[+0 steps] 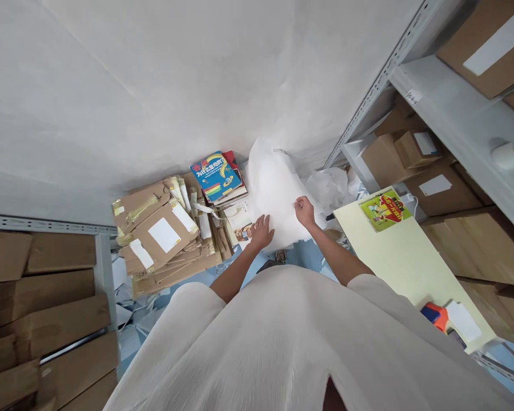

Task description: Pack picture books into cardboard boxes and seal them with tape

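I look straight down past my white shirt at the floor. A large white sheet of wrapping paper (274, 188) stands up in front of me. My right hand (304, 211) pinches its right edge. The fingers of my left hand (261, 232) are curled over its lower left part. Just left of the sheet lies a stack of books (217, 177), the top one with a blue cover. A small book or card (244, 231) shows under my left hand.
A heap of flattened brown cardboard mailers (165, 234) lies at the left. Metal shelves with brown boxes (437, 182) run along the right, more boxes (38, 308) at the lower left. A pale yellow table (406, 262) holds a green booklet (384, 209) and an orange tape dispenser (436, 315).
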`<state>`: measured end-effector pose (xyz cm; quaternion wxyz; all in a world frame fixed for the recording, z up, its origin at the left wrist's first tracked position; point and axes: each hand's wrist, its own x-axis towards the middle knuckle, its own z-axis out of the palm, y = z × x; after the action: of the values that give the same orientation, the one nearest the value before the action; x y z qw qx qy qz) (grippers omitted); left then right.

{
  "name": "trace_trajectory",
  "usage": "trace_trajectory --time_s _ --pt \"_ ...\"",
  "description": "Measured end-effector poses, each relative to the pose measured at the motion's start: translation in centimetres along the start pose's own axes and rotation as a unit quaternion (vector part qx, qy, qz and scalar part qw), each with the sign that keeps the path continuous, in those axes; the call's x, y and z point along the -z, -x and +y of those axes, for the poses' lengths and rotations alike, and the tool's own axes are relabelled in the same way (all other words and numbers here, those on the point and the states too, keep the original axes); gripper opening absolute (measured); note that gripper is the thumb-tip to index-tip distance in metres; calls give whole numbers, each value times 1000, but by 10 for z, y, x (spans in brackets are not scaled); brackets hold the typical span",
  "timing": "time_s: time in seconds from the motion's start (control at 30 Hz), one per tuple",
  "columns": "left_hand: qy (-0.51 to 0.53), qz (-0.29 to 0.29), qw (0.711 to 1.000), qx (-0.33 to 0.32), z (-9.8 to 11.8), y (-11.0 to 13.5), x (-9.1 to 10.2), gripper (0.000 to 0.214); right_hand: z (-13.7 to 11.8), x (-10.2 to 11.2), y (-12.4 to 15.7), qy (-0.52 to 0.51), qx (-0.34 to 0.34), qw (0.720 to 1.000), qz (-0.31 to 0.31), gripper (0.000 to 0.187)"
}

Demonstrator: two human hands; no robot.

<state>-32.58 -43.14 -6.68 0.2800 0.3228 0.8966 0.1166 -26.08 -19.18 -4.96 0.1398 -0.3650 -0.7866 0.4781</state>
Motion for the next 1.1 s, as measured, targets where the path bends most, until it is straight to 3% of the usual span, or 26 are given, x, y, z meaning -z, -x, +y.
trace_trajectory --time_s 0.1,0.23,0.5,0.83,1.1 --pt "-7 20 1000 -15 16 -9 4 77 7 29 -8 -42 -6 998 45 17" --pt "-27 17 998 -46 42 -20 9 77 25 77 -5 14 -83 993 80 27" --pt "-74 -22 986 -147 106 -35 -3 83 88 174 46 -1 -177 971 159 31" --pt "-131 -97 954 -252 229 -34 -56 84 173 290 144 -67 -266 921 278 27" --pt "-153 -121 942 -274 313 -4 -109 67 238 357 202 -76 -308 898 305 35"
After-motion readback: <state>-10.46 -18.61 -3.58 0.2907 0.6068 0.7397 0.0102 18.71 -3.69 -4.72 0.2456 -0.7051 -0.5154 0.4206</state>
